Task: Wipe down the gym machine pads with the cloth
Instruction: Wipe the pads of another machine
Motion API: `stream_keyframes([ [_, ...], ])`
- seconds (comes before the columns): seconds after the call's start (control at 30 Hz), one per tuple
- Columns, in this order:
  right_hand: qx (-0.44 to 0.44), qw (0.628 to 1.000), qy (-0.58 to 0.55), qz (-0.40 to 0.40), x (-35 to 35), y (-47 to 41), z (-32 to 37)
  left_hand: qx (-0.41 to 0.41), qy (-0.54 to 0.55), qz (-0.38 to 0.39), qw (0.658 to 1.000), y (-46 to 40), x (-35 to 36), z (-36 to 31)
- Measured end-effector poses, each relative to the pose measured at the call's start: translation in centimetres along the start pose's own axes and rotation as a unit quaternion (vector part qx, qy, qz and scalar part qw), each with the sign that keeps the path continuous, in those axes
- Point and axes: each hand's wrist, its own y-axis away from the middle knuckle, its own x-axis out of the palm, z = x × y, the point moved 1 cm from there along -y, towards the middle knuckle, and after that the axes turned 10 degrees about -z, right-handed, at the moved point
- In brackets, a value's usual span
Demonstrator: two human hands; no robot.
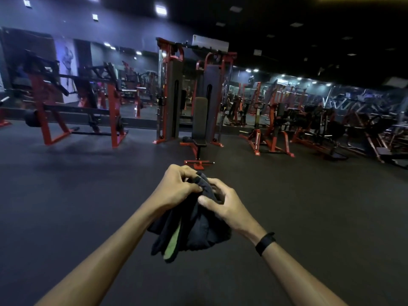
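Cloth (194, 230): dark, bunched, green edge

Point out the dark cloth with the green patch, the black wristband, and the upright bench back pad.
dark cloth with green patch (198, 230), head view, hanging folds
black wristband (265, 242), head view, band's outer face
upright bench back pad (199, 115), head view, pad's middle

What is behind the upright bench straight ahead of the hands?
Behind the upright bench stands a red-framed cable machine with dark weight-stack columns, and a mirrored wall beyond it. The bench's back pad covers the lower part of the right column, so that part cannot be seen.
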Motion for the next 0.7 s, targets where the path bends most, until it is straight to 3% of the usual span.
stream_keyframes([
  [0.1, 0.031, 0.998, 0.051, 0.011, -0.2, -1.0, -3.7, -0.007, -0.007, -0.019, 1.000, -2.6, 0.5, 1.9],
  [0.2, 0.057, 0.994, 0.086, -0.033, -1.8, -2.4, -7.5, -0.029, 0.013, -0.036, 0.999, -5.4, 0.5, 3.8],
  [0.37, -0.030, 0.983, 0.167, -0.068, -4.6, -7.8, -12.4, -0.066, 0.053, -0.072, 0.994, -11.1, 0.8, 7.4],
  [0.57, -0.021, 0.957, 0.284, -0.060, -11.0, -18.1, -16.1, -0.055, 0.019, -0.026, 0.998, -21.3, 3.4, 10.1],
  [0.63, 0.025, 0.942, 0.336, 0.008, -13.9, -21.4, -15.1, -0.054, -0.010, 0.006, 0.998, -24.8, 4.4, 11.2],
  [0.7, 0.093, 0.930, 0.326, 0.144, -16.7, -24.6, -13.6, -0.056, -0.033, 0.017, 0.998, -27.7, 6.1, 12.9],
])
